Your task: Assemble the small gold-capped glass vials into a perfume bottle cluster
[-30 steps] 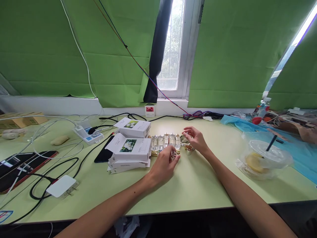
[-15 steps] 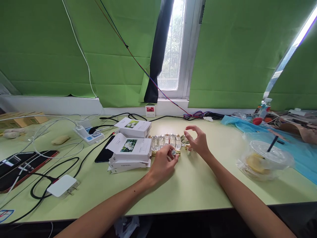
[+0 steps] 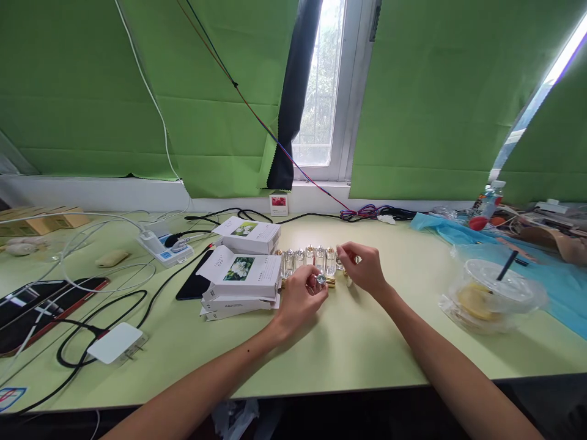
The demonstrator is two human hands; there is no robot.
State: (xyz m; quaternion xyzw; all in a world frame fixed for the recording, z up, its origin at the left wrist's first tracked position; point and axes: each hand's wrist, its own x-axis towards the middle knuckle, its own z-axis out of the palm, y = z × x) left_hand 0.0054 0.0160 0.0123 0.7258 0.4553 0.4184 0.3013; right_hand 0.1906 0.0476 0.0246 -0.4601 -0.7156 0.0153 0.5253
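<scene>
My left hand (image 3: 303,296) is closed in front of a row of small glass bottles (image 3: 300,261) with gold tops. Between its thumb and fingers is a small piece with a round silvery end (image 3: 321,279); the rest of it is hidden. Gold cylindrical pieces (image 3: 331,283) lie just beyond these fingertips. At the right end of the row, my right hand (image 3: 363,267) has its thumb and forefinger pressed together; what they pinch, if anything, I cannot make out. White boxes (image 3: 250,274) with flower pictures are stacked left of the bottles, one with its flap raised.
A dark phone (image 3: 192,281) lies beside the boxes. Farther left are a power strip (image 3: 167,250), a white charger (image 3: 117,343) and tangled cables. To the right stands a bagged plastic cup (image 3: 493,293) with a straw, near blue sheeting (image 3: 562,293).
My right hand has moved slightly left, and its spread thumb and forefinger have come together by the row's right end. My left hand has stayed nearly in place with its silvery piece.
</scene>
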